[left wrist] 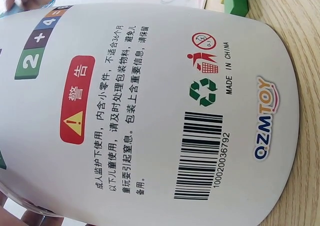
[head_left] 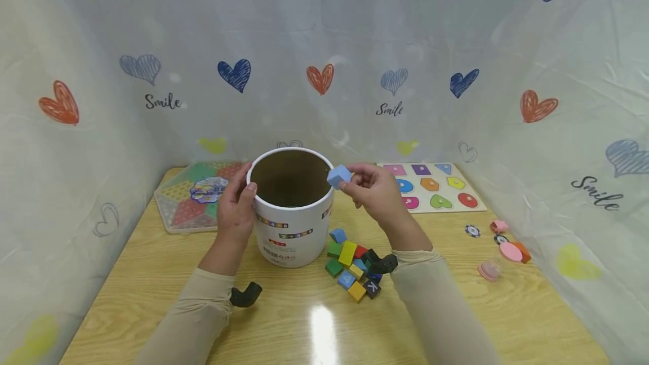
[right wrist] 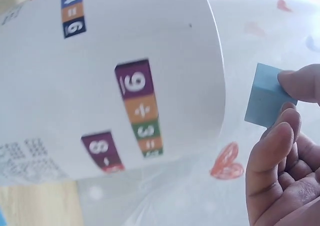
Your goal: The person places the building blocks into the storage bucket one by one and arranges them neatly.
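Observation:
A white cylindrical bucket printed with sums stands upright on the table, its dark mouth facing up. My left hand grips its left rim, thumb at the front and fingers round the outer side. In the left wrist view the bucket's wall fills most of the picture, with a barcode and a red warning label. Between thumb and fingers, my right hand pinches a light blue cube at the height of the bucket's right rim. The right wrist view shows this blue cube just outside the rim.
Several coloured cubes lie in a loose pile right of the bucket's base. Behind stand a shape puzzle board at right and a clear case of coloured pieces at left. Small toys, with a pink disc, lie near the right edge.

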{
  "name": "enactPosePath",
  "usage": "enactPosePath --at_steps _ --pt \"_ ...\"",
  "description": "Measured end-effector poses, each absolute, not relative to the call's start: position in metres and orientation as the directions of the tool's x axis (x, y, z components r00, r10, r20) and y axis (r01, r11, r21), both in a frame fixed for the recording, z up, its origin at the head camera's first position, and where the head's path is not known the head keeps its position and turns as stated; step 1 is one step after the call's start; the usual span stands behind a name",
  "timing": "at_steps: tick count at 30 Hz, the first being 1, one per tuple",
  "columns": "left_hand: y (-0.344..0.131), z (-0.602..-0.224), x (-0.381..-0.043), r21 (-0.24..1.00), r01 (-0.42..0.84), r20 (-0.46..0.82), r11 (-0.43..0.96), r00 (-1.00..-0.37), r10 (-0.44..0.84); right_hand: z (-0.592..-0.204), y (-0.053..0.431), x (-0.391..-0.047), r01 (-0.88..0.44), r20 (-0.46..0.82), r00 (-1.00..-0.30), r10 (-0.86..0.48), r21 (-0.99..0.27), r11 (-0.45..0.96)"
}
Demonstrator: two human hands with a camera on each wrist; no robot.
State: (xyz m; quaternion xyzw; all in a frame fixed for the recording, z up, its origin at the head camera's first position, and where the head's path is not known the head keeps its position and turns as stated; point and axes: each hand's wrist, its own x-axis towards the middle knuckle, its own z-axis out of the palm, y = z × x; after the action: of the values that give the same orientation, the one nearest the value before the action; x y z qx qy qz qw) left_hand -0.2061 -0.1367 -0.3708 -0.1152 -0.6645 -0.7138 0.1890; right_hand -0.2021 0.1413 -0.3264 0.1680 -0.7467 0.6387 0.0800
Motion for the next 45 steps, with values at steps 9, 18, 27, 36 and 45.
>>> enactPosePath --at_steps 9,18,27,36,45 --pt "-0.136 -0.377 -0.211 0.900 0.435 0.431 -0.035 -0.898 -0.094 -0.324 0.125 -0.208 -0.333 0.307 -0.935 -0.180 -0.932 0.142" --pt "-0.141 -0.397 -0.227 0.894 0.445 0.438 -0.054 -0.892 -0.106 -0.337 0.143 -0.209 -0.377 0.364 -0.926 -0.105 -0.912 0.162" --pt "-0.144 -0.391 -0.222 0.906 0.422 0.416 -0.032 -0.902 -0.119 -0.407 0.153 -0.218 -0.101 0.094 -0.995 -0.037 -0.939 0.330" --pt "-0.144 -0.395 -0.224 0.903 0.427 0.421 -0.045 -0.901 -0.109 -0.453 0.146 -0.222 0.215 -0.202 -0.974 0.102 -0.693 0.688" --pt "-0.139 -0.375 -0.208 0.906 0.422 0.417 -0.043 -0.905 -0.086 -0.461 0.139 -0.230 0.199 -0.206 -0.974 0.095 -0.571 0.797"
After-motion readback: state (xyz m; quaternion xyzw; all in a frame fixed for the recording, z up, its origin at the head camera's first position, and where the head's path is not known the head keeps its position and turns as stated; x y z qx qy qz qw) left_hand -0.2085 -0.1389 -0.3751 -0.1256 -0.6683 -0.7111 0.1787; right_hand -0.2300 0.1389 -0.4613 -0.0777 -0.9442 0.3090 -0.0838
